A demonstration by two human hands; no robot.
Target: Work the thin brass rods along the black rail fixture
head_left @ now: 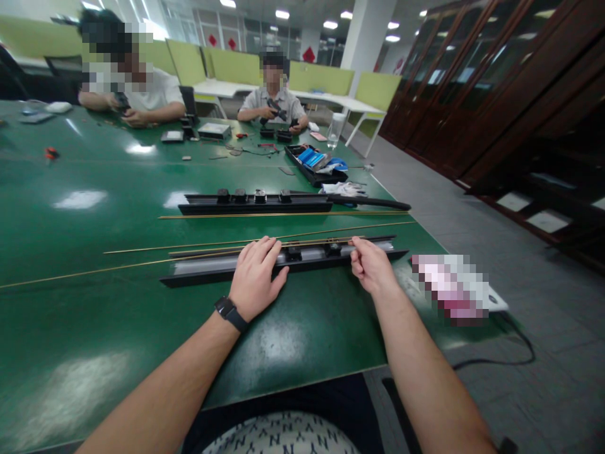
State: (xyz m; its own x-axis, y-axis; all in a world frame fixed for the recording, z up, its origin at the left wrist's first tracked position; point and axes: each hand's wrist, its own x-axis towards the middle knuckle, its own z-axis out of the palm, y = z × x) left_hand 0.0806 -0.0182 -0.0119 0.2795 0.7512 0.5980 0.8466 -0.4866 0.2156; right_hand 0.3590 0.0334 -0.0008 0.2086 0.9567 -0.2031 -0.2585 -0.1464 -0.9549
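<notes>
A black channel-shaped rail [201, 270] with a pale inner strip lies across the green table in front of me. My left hand [258, 280], wearing a dark watch [230, 312], rests over the rail with its fingers stretched out. To the right of it, dark blocks [333, 247] sit in the channel. My right hand [373, 265] is closed in a pinch on a thin golden rod [314, 241] at the rail's right part. Another long golden rod [137, 250] runs just behind the rail. What lies under my left palm is hidden.
Farther back lies a second black rail [255, 205] with several blocks, a golden rod [283, 215] before it. A black tray [305, 169] holds blue items beside gloves [343, 188]. A white device [497, 304] with a cable stands right. Two people work across the table [118, 340].
</notes>
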